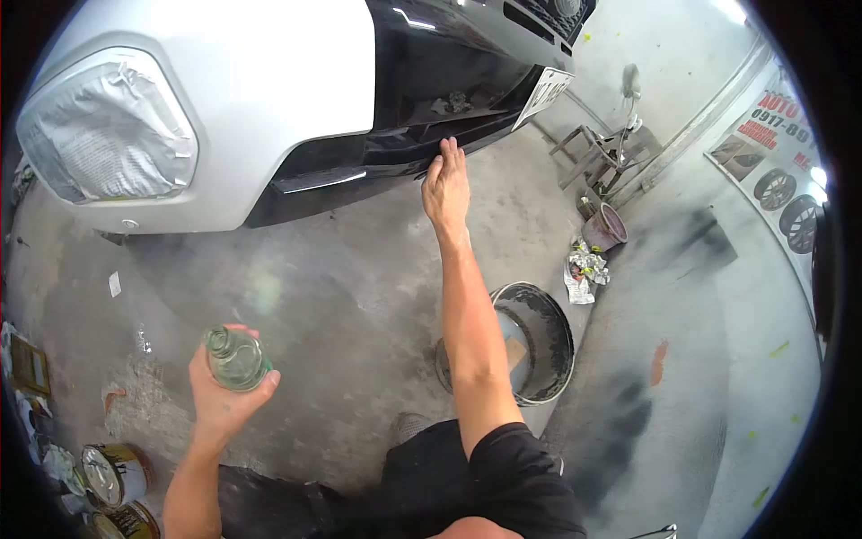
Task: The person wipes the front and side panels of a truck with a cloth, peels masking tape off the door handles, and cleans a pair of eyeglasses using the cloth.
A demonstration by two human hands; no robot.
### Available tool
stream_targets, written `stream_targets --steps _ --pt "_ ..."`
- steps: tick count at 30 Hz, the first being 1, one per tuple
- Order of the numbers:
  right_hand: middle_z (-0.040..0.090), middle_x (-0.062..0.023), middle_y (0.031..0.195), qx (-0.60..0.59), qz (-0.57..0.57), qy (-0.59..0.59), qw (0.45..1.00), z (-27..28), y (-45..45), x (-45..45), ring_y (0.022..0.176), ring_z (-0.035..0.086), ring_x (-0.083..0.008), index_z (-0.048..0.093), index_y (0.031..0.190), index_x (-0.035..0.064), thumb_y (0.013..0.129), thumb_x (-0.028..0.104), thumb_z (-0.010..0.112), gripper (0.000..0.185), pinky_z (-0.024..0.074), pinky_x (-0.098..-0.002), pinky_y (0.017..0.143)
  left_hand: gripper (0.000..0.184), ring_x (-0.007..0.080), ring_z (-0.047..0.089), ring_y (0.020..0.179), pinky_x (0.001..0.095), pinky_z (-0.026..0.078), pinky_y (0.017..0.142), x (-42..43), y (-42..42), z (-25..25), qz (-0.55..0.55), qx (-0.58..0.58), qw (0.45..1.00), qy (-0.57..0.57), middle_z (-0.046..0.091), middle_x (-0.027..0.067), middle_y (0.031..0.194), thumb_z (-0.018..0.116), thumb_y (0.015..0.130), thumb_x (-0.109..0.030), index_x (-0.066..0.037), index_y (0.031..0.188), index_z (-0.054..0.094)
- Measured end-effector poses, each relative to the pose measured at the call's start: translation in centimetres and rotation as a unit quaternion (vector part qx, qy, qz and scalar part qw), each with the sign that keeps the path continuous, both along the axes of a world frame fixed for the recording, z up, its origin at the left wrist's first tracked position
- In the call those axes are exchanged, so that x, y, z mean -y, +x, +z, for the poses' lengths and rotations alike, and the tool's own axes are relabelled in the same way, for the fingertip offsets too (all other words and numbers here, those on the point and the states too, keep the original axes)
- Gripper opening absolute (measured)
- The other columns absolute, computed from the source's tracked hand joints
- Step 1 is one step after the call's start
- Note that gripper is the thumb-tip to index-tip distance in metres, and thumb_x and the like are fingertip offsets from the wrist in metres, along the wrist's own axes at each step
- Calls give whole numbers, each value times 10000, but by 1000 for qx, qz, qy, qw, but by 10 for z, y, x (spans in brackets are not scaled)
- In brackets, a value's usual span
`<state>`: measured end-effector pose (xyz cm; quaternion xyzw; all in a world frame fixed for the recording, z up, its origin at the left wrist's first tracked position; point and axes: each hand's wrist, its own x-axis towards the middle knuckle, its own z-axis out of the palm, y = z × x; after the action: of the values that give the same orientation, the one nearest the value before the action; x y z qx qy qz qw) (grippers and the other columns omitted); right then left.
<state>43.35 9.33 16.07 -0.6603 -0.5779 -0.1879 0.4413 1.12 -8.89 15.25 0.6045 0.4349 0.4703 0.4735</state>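
My left hand (220,404) is wrapped round a clear, greenish glass bottle (238,361), held upright low over the floor, its neck toward me. What is inside the bottle I cannot make out. Out in front, my right hand (446,189) is stretched flat with fingers extended, at the lower edge of the car's glossy black bumper (440,108). The fingertips look to be on or very close to that edge. White bodywork (269,81) adjoins the bumper on the left, with a paper-masked round-cornered opening (121,135).
A black bucket (566,346) holding cloudy liquid and a tan block stands below my right forearm. Farther right are a small pail (605,226), crumpled paper (584,274) and a metal stool (597,148) by the wall. Paint cans (112,474) stand at lower left.
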Motion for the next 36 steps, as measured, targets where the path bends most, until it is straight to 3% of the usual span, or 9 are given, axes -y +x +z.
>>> stream_targets --steps 7,11,12,16,23,26,29,32,36 --pt "476 -277 1529 92 45 -43 994 5 -60 52 1364 509 -457 527 1438 -38 1000 166 580 486 446 -475 1121 554 156 669 976 331 542 879 -4 8 0 -23 -10 999 22 691 76 1067 886 706 -159 -19 1168 614" --pt "582 -262 1340 100 128 -30 986 12 -99 79 1183 617 -417 484 1477 -38 936 138 652 593 558 -476 874 565 157 671 970 336 539 880 -6 17 0 -32 -21 999 35 692 71 1054 896 703 -169 -20 1170 614" --pt "641 -236 1097 124 123 -23 984 20 -112 85 921 689 -385 480 1493 -1 910 110 666 622 568 -463 672 567 156 671 965 337 538 876 -6 20 1 -31 -22 999 34 691 69 1052 898 702 -168 -20 1171 614" --pt "702 -204 888 86 197 -42 976 26 -143 89 689 684 -407 464 1523 82 910 83 665 645 554 -502 624 565 151 668 955 330 534 868 -5 25 4 -31 -28 998 54 696 63 1033 899 701 -162 -20 1168 616" --pt "666 -191 853 93 240 -130 958 30 -147 88 666 662 -409 429 1562 174 919 67 627 682 537 -504 601 542 136 652 931 311 532 852 -4 27 2 -4 -66 996 54 691 53 1014 889 697 -141 -25 1152 618" --pt "646 -184 770 53 192 0 980 3 -95 65 636 652 -399 429 1563 193 919 52 607 683 518 -497 588 532 126 646 921 304 532 849 -5 30 -2 8 -47 998 46 683 46 1022 886 699 -131 -33 1146 617" --pt "618 -176 679 -65 102 -14 993 -19 -42 54 602 642 -389 407 1572 155 912 23 591 698 496 -482 579 525 119 644 922 304 533 847 -8 28 -13 -7 -28 999 37 677 45 1029 881 704 -112 -33 1148 612" --pt "619 -175 642 -26 1 16 1000 -29 -3 43 584 634 -392 366 1588 106 928 -5 566 699 480 -486 581 527 117 644 918 306 534 843 -13 37 -5 -16 -23 998 51 673 47 1024 882 705 -104 -25 1149 608" --pt "696 -191 831 -70 91 93 989 76 -40 72 630 655 -392 320 1621 111 911 -2 566 759 524 -476 606 552 130 652 908 316 541 841 -21 39 -14 -12 -48 998 36 680 55 1007 907 687 -151 -11 1135 616"
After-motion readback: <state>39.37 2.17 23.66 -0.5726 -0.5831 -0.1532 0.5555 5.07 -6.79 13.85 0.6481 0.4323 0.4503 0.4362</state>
